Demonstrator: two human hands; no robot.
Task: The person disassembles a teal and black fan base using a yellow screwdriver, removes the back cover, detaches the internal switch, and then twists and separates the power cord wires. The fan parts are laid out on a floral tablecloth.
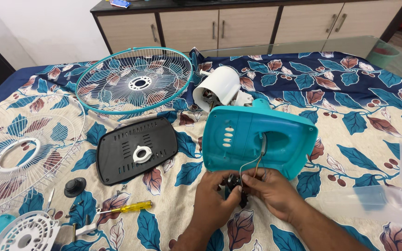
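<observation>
Black switch part [238, 185], small and dark, pinched between both hands low in the middle of the view, just below the teal base [257, 139]. Tethered to that base by thin wires [252, 165], so kept close to it rather than lifted away.

Largest first: bed [364, 107] under a leaf-print sheet in navy and cream, serving as the work surface. Wooden cabinet [247, 28] along the wall behind. Teal-rimmed grille [136, 81] flat at the far left; white grille [19, 148] flat at the left edge, partly cut off. Teal base tipped up on its edge, hollow underside toward the camera, probably propped so for reaching the wiring. White motor housing [219, 86] on its side just behind the base. Black bottom plate [136, 148] flat beside the base, a white ring nut [141, 154] resting on it. Clear plastic blade [387, 195] at the right edge. White vented cover [26, 232] at the bottom left. Yellow-handled screwdriver [126, 208] within reach near loose screws, a black knob [75, 187] beside them.

Left hand [212, 202]: fingers closed on the switch part from the left. Right hand [275, 193]: fingers closed on the same part from the right, steadying it near the wire ends.
</observation>
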